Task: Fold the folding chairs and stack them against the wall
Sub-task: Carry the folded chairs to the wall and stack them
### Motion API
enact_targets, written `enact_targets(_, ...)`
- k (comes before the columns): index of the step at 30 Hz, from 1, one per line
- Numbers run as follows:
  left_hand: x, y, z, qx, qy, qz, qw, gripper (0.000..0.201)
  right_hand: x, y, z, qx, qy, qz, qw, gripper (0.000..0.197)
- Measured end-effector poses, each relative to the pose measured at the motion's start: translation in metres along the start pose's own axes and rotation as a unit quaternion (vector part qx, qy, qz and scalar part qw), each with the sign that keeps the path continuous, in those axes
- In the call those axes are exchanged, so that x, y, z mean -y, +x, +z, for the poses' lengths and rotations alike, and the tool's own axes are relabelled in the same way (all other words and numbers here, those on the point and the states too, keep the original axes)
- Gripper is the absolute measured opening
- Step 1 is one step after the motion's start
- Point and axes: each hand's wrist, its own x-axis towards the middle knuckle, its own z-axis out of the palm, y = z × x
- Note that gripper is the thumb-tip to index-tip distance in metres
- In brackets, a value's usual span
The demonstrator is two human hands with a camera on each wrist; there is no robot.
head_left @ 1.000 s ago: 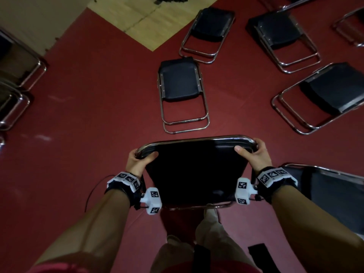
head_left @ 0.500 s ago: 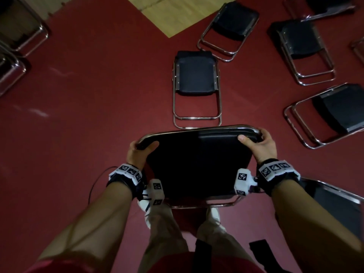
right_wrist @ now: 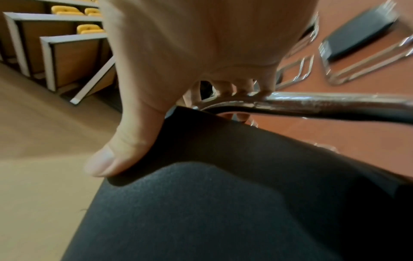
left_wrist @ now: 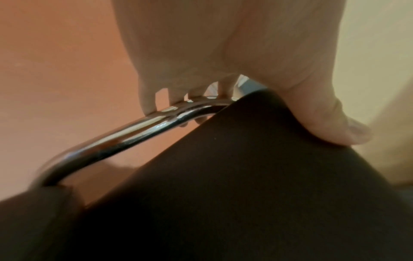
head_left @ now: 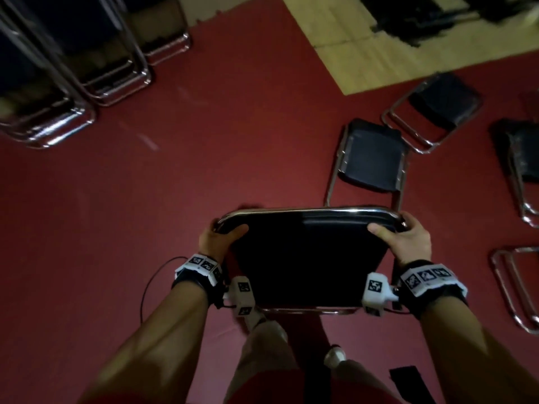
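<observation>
The left hand [head_left: 217,239] and the right hand [head_left: 408,239] are gripping the folded chair [head_left: 306,258] at its top corners, fingers wrapping the chrome frame [left_wrist: 125,136], thumbs pressing the black pad, in the frame's centre.

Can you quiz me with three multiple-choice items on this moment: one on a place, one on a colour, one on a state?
1. Where do the chairs already leaning in a row stand in the head view?
A. upper left
B. lower right
C. dead centre

2. What colour is most of the floor?
A. green
B. dark red
C. white

3. How is the carried chair held?
A. by one hand only
B. by both hands at its top corners
C. resting on the floor, untouched

Answers:
1 A: the stacked chairs stand at the upper left.
2 B: the floor is dark red, with a pale wooden patch at the top.
3 B: the left hand and right hand grip the folded chair by its chrome bar, thumbs on the black pad.
</observation>
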Motion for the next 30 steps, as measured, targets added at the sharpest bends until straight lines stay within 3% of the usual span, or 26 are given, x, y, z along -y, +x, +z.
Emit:
enact_targets(5,-0.060,0.009,-0.079,-0.077,-0.058,0.059,0.994,0.064,0.083,0.002,0.054,0.049,0.043,-0.054,0.996,0.080)
enact_targets(14,-0.134,0.014,-0.184,-0.215,-0.149,0.148,0.954,0.057,0.236,0.026,0.150,0.139,0.125,-0.184,0.965,0.073)
enact_targets(21,-0.187,0.083,-0.203,-0.286,-0.165,0.151,0.932,0.046,0.331,0.099,0.227,0.206,0.121,-0.211,0.948,0.068)
enact_targets(25,-0.221,0.141,-0.196,-0.331,-0.190,0.132,0.915,0.055,0.386,0.156,0.274,0.249,0.102,-0.206,0.941,0.068)
enact_targets(30,-0.280,0.203,-0.183,-0.356,-0.192,0.110,0.908,0.052,0.455,0.224,0.315,0.273,0.101,-0.200,0.936,0.058)
